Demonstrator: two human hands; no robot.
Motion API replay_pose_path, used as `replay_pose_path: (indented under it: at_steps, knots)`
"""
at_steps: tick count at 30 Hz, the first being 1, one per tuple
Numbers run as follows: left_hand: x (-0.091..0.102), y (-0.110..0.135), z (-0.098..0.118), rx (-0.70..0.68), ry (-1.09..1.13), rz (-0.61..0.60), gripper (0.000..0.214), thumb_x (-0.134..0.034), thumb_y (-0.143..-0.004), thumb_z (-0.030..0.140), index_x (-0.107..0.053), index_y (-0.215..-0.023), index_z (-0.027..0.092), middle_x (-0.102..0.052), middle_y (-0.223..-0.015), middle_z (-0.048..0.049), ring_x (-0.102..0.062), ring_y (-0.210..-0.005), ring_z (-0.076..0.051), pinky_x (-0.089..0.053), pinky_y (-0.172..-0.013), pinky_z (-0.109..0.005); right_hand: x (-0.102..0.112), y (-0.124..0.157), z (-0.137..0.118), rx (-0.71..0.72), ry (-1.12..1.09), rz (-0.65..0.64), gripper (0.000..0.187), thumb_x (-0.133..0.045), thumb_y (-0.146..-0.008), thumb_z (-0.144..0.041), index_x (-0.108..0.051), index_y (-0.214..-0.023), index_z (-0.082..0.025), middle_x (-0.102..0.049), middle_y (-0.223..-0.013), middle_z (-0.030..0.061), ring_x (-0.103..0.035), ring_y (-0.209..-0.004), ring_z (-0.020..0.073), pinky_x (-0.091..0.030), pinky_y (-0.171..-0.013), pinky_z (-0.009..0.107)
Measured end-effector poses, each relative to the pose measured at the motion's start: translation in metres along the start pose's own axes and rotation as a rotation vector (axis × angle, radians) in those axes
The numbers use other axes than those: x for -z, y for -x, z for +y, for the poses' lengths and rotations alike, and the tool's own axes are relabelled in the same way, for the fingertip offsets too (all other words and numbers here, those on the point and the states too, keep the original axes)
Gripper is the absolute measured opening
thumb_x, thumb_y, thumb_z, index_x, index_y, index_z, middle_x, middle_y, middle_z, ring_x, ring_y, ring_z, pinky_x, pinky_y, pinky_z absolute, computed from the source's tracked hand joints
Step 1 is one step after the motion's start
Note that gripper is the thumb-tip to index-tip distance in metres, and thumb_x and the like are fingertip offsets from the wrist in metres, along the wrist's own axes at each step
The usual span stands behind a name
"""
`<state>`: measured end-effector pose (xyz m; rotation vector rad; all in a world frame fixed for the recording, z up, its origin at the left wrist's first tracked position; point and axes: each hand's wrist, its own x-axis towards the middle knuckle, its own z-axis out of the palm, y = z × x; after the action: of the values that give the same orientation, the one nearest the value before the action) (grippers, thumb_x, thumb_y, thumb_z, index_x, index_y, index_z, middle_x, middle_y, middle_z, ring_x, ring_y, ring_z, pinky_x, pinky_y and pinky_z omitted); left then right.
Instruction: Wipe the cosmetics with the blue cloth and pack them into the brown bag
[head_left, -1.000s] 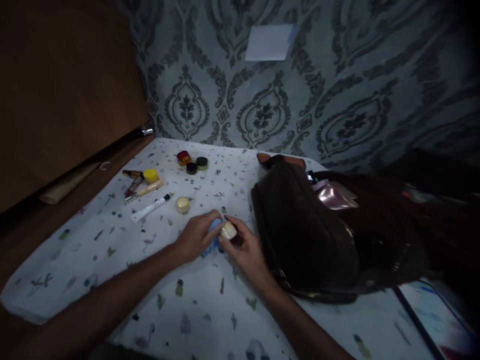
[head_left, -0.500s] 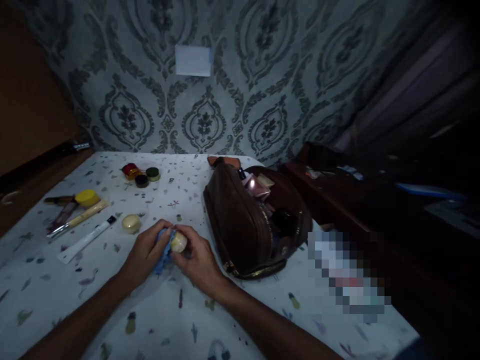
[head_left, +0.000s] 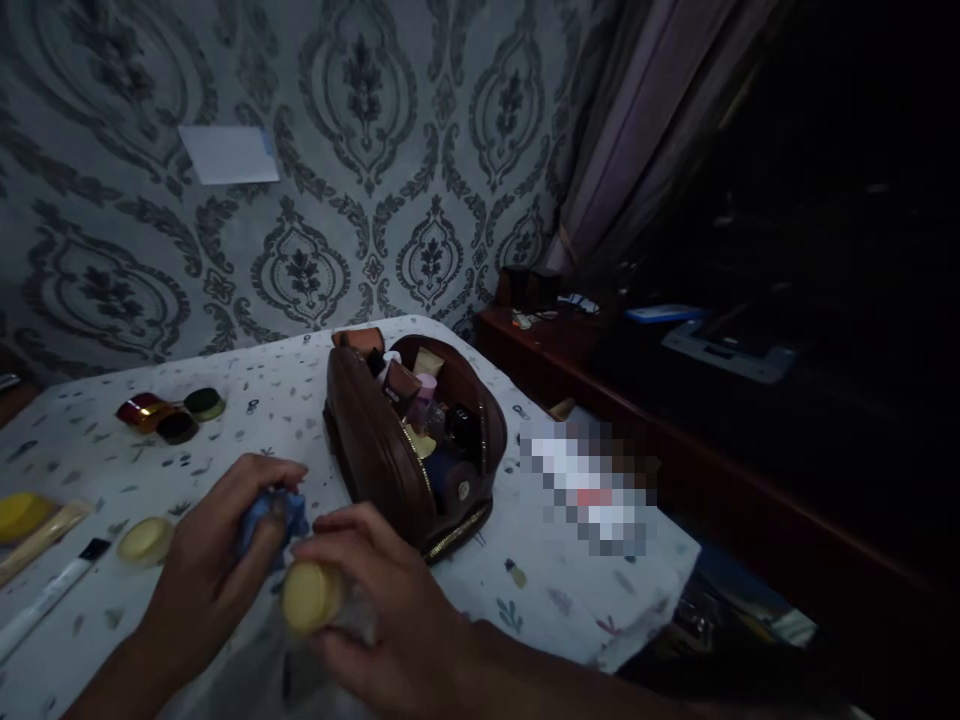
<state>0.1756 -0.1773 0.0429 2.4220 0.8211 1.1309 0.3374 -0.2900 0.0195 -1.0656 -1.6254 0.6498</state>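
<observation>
My right hand is closed around a small jar with a pale yellow lid, the lid facing me. Just left of it, my left hand grips a crumpled blue cloth between thumb and fingers. The cloth and the jar look slightly apart. Beyond my hands stands a brown toiletry bag, unzipped, with several tubes and bottles showing inside. Another small jar with a yellowish lid sits on the table left of my left hand.
At the left lie a yellow round container, a wooden-handled brush and a white tube. Farther back are a red and gold container and two dark-lidded jars. A pixelated item lies near the table's right edge.
The view has swung right and come closer. The blue cloth has come away from the jar, which my right hand now holds with its lid turned toward me.
</observation>
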Motion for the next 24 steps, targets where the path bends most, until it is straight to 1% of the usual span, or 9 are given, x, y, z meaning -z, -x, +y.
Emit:
replay_pose_path:
  at_steps: [4,6,9,12,14,17,19,22,24]
  knots:
    - [-0.012,-0.031,0.024,-0.320,-0.214,-0.093,0.046,-0.044,-0.091,0.018,-0.059,-0.133,0.031,-0.064,-0.130,-0.0056,-0.062,-0.117,-0.024,-0.055,-0.095,-0.036,0.037,0.015,-0.017,0.002,0.044,0.070,0.052,-0.068,-0.076,-0.006,-0.061,-0.123,-0.026,-0.063,-0.115,0.0056,-0.065,-0.104,0.0169,-0.055,-0.091,0.029]
    - [-0.021,-0.040,0.029,-0.439,-0.317,-0.164,0.055,-0.041,-0.090,0.014,-0.053,-0.140,0.034,-0.060,-0.139,-0.0037,-0.055,-0.130,-0.026,-0.056,-0.096,-0.038,0.057,0.018,-0.020,-0.034,0.062,0.160,0.049,-0.071,-0.077,-0.010,-0.062,-0.121,-0.029,-0.067,-0.111,0.0043,-0.067,-0.100,0.0183,-0.057,-0.088,0.031]
    - [-0.029,-0.043,0.027,-0.547,-0.396,-0.229,0.063,-0.040,-0.087,0.010,-0.051,-0.144,0.034,-0.059,-0.142,-0.0021,-0.050,-0.136,-0.027,-0.058,-0.094,-0.038,0.086,0.018,-0.017,-0.093,0.088,0.346,0.043,-0.077,-0.079,-0.022,-0.066,-0.120,-0.031,-0.070,-0.113,0.0054,-0.068,-0.104,0.0230,-0.058,-0.091,0.037]
    - [-0.030,-0.039,0.019,-0.605,-0.427,-0.239,0.063,-0.042,-0.088,0.009,-0.048,-0.146,0.032,-0.059,-0.143,-0.0025,-0.052,-0.135,-0.027,-0.060,-0.091,-0.035,0.112,0.011,-0.011,-0.146,0.122,0.482,0.040,-0.079,-0.079,-0.029,-0.068,-0.117,-0.032,-0.071,-0.117,0.0058,-0.069,-0.107,0.0252,-0.058,-0.093,0.040]
    - [-0.029,-0.036,0.014,-0.629,-0.427,-0.218,0.062,-0.044,-0.089,0.009,-0.046,-0.147,0.032,-0.060,-0.142,-0.0026,-0.052,-0.135,-0.026,-0.061,-0.091,-0.035,0.126,0.005,-0.009,-0.165,0.145,0.515,0.036,-0.079,-0.078,-0.031,-0.069,-0.113,-0.031,-0.072,-0.114,0.0055,-0.070,-0.103,0.0247,-0.060,-0.089,0.039]
    - [-0.030,-0.032,0.009,-0.617,-0.391,-0.177,0.062,-0.045,-0.089,0.006,-0.048,-0.146,0.030,-0.061,-0.141,-0.0037,-0.053,-0.134,-0.027,-0.058,-0.096,-0.038,0.139,-0.003,-0.008,-0.192,0.200,0.511,0.035,-0.079,-0.078,-0.033,-0.069,-0.110,-0.027,-0.073,-0.110,0.0057,-0.071,-0.098,0.0239,-0.062,-0.084,0.037]
    - [-0.032,-0.029,0.007,-0.606,-0.371,-0.165,0.058,-0.044,-0.091,0.007,-0.051,-0.144,0.029,-0.061,-0.141,-0.0047,-0.054,-0.132,-0.028,-0.057,-0.098,-0.041,0.144,-0.006,-0.007,-0.194,0.247,0.504,0.034,-0.079,-0.079,-0.033,-0.068,-0.111,-0.026,-0.072,-0.110,0.0058,-0.070,-0.099,0.0238,-0.062,-0.084,0.036]
    - [-0.034,-0.024,0.001,-0.592,-0.359,-0.162,0.057,-0.042,-0.092,0.008,-0.052,-0.142,0.033,-0.060,-0.142,-0.0034,-0.055,-0.132,-0.028,-0.058,-0.098,-0.043,0.148,-0.008,-0.003,-0.148,0.311,0.491,0.031,-0.077,-0.081,-0.031,-0.068,-0.111,-0.028,-0.070,-0.112,0.0053,-0.069,-0.102,0.0238,-0.062,-0.084,0.035]
    - [-0.034,-0.019,-0.003,-0.572,-0.364,-0.156,0.052,-0.040,-0.096,0.015,-0.052,-0.142,0.036,-0.058,-0.144,-0.0022,-0.053,-0.134,-0.029,-0.058,-0.097,-0.044,0.150,-0.009,0.000,-0.110,0.345,0.467,0.031,-0.077,-0.081,-0.028,-0.067,-0.110,-0.029,-0.069,-0.111,0.0040,-0.068,-0.102,0.0229,-0.062,-0.082,0.033]
